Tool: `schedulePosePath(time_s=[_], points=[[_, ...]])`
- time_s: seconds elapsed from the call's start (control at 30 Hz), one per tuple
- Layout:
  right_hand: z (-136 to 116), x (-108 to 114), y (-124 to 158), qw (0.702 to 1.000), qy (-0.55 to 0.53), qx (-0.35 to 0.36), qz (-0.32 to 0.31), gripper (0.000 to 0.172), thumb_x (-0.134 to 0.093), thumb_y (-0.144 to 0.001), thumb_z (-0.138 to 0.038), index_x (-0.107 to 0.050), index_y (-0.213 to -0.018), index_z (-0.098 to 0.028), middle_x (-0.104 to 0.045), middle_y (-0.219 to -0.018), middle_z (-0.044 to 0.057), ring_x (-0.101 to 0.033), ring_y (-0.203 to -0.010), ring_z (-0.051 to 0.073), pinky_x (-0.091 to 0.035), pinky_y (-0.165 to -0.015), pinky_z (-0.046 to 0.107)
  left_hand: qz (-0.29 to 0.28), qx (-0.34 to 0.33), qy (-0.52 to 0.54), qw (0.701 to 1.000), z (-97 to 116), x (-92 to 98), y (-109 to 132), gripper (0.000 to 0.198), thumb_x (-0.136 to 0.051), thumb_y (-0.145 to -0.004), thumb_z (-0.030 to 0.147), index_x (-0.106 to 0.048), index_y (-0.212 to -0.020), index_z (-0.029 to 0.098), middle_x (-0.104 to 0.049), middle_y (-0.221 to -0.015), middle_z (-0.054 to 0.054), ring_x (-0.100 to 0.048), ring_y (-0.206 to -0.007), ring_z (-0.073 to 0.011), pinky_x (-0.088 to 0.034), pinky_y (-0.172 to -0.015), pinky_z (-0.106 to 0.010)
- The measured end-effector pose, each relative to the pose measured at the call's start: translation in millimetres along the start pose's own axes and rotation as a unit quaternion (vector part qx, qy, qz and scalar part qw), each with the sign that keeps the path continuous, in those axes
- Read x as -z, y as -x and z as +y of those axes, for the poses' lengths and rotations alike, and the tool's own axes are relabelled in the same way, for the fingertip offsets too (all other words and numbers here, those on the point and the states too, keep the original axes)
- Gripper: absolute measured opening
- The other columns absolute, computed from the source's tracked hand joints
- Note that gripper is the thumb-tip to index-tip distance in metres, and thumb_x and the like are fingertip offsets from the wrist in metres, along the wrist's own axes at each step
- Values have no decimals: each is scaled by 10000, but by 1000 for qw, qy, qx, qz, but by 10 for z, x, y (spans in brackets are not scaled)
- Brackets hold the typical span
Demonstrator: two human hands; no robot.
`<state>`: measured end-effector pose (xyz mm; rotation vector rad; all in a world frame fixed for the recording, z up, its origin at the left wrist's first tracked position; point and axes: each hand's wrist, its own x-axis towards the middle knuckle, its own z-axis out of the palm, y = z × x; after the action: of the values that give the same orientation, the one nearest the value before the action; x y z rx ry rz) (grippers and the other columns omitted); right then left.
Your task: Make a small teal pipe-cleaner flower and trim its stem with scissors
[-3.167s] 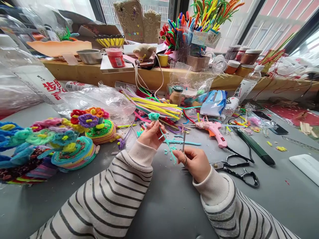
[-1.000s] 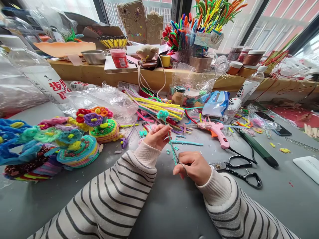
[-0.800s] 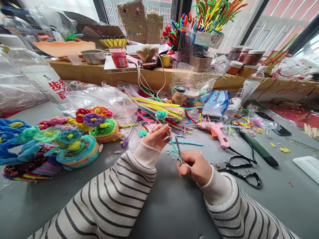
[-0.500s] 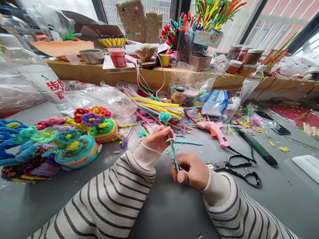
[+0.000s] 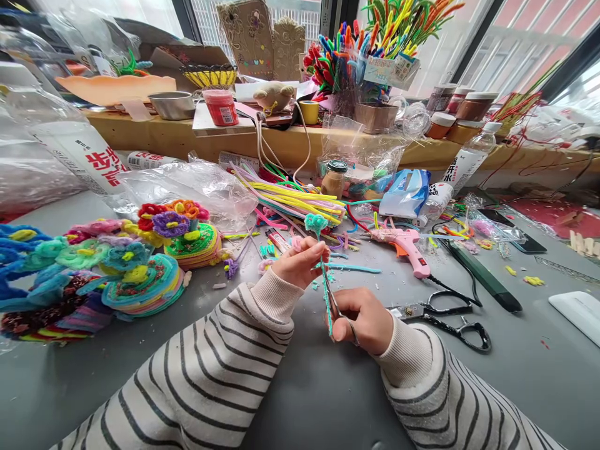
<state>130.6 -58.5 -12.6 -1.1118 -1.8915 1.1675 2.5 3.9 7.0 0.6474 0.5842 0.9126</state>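
Note:
My left hand [image 5: 302, 261] pinches the stem of a teal pipe-cleaner flower [image 5: 315, 224] just under its fuzzy head. The stem runs down toward my right hand [image 5: 360, 319]. That hand is closed on a pair of small metal scissors [image 5: 334, 306], whose handle loops show around the thumb. Its blades lie along the stem, pointing up toward my left fingers; whether they touch it I cannot tell. Teal fuzz trimmings are scattered on the grey table [image 5: 300, 400] behind the hands.
Large black-handled scissors [image 5: 457, 322] lie right of my right hand, with a pink glue gun [image 5: 405, 244] behind. Finished pipe-cleaner flowers [image 5: 135, 262] stand to the left. Loose pipe cleaners [image 5: 300, 197] are heaped beyond my hands. A dark green cutter-like stick [image 5: 487, 278] lies right.
The flower and my left hand have shifted slightly right. The lower stem now hangs more upright, apart from my right thumb, and the scissors show more clearly beside it.

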Motion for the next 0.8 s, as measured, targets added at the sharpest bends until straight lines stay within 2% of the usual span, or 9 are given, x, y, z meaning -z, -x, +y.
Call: schedulePosePath(time_s=[0.17, 0.5, 0.8], points=[[-41, -11, -2, 999, -37, -14, 17, 621, -370, -537, -742, -436, -398, -140, -410, -433, -1, -340, -434, 80, -260, -417, 214, 2, -14, 2, 1000, 4, -7, 6, 221, -699, -499, 229, -491, -506, 158, -553, -600, 40, -500, -575, -55, -396, -549, -181], [-33, -4, -19, 997, -58, -35, 28, 473, -559, -614, -520, -462, -358, -135, -466, -386, -13, -390, -388, 63, -289, -390, 185, 22, -31, -9, 999, 38, -37, 34, 228, -693, -507, 216, -474, -512, 153, -530, -593, 50, -496, -561, -45, -414, -542, -162], [-9, 3, -34, 996, -74, -29, 29, 484, -552, -618, -530, -470, -354, -132, -473, -386, -11, -410, -395, 62, -311, -405, 180, -8, -40, 10, 999, -1, 62, -33, 175, -658, -564, 222, -496, -547, 157, -522, -603, 43, -500, -570, -48, -423, -541, -165]])
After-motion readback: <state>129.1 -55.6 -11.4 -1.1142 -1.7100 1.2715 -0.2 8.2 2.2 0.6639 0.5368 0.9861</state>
